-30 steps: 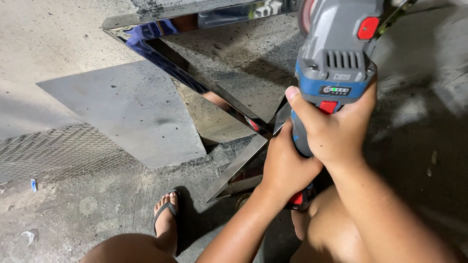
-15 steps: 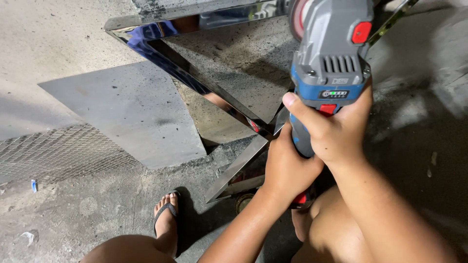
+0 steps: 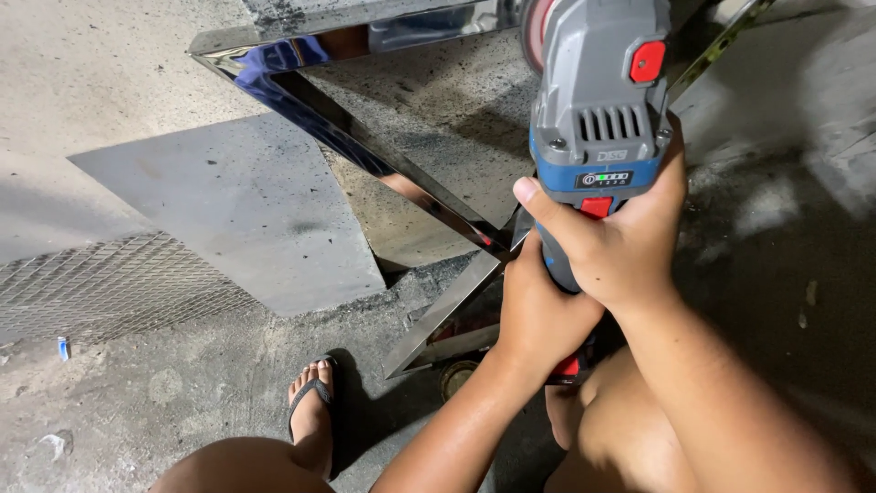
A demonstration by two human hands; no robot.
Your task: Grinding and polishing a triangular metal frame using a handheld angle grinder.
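Grinder (image 3: pixel 598 119) gripped in both hands above polished steel frame (image 3: pixel 383 164) on concrete floor (image 3: pixel 182 393). Right hand (image 3: pixel 616 242) clenched around grey-and-blue body just below the vents, thumb across its near face; left hand (image 3: pixel 538 315) wrapped round the lower handle, just nearer. Disc (image 3: pixel 532 32) at far end, beside the frame's top bar. Grey sheet (image 3: pixel 237 215) and mesh (image 3: pixel 100 288) left; sandalled foot (image 3: pixel 312 411) near.

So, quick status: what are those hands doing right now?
Both hands, left hand and right hand, gripping the grey-and-blue angle grinder. Disc end at the shiny steel frame. Sandalled foot beside the frame.
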